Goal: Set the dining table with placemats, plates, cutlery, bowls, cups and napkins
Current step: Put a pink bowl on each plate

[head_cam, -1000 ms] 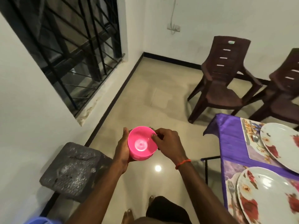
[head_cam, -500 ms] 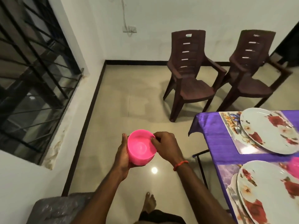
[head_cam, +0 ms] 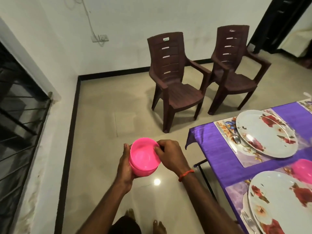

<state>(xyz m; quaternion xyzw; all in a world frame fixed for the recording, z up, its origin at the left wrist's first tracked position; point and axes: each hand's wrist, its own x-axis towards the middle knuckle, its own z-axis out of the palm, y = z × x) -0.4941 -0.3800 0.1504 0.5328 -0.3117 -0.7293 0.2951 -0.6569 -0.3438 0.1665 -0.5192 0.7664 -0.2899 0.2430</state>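
Observation:
I hold a stack of pink plastic bowls over the floor, left of the table. My left hand cups the stack from below and the side. My right hand pinches the rim of the top bowl. The table, under a purple cloth, carries a floral plate on a placemat with a spoon at its left. A nearer floral plate lies at the bottom right with a fork beside it. Another pink bowl sits between the plates at the right edge.
Two brown plastic armchairs stand against the far wall behind the table. A barred window fills the left wall. Tiled floor lies between me and the chairs. My bare feet show at the bottom.
My view has swung right, bringing more of the table, both chairs and the pink bowl on the table into sight. Both hands keep the same hold on the bowls.

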